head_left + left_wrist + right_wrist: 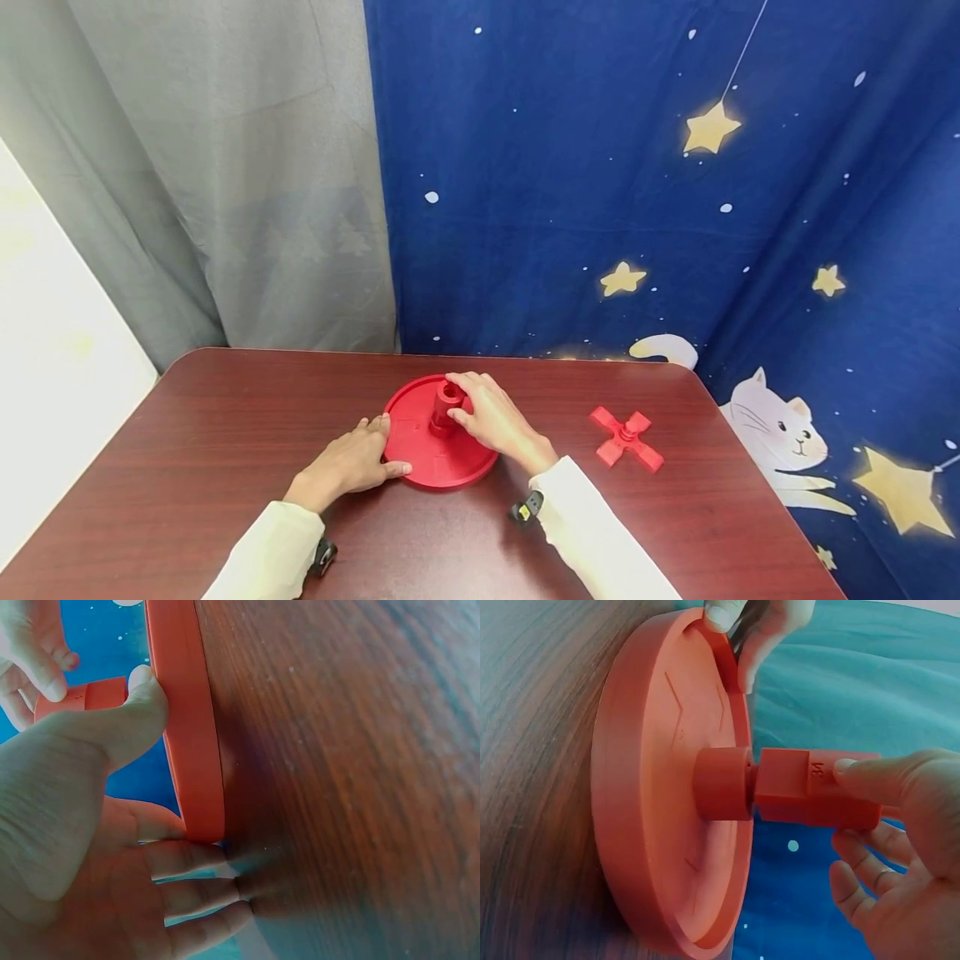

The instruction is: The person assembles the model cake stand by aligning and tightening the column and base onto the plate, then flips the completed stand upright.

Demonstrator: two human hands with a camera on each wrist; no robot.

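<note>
A round red dish-like base (pixel 420 458) with a raised rim lies on the table, a short round stub (pixel 724 784) standing at its centre. My right hand (pixel 498 421) pinches a red faceted post (pixel 787 784) marked 34 between thumb and fingers. In the right wrist view the post is in line with the stub, a narrow neck showing between them; the head view shows a hole in its top. At the base's left edge my left hand (pixel 348 458) rests with straight fingers, its thumb (pixel 146 697) over the rim.
A red cross-shaped piece (pixel 626 437) with a small round middle lies on the table to the right of the base. The brown wooden table (pixel 247 433) ends at a grey curtain (pixel 292 208) and a blue starry curtain (pixel 525 208) behind.
</note>
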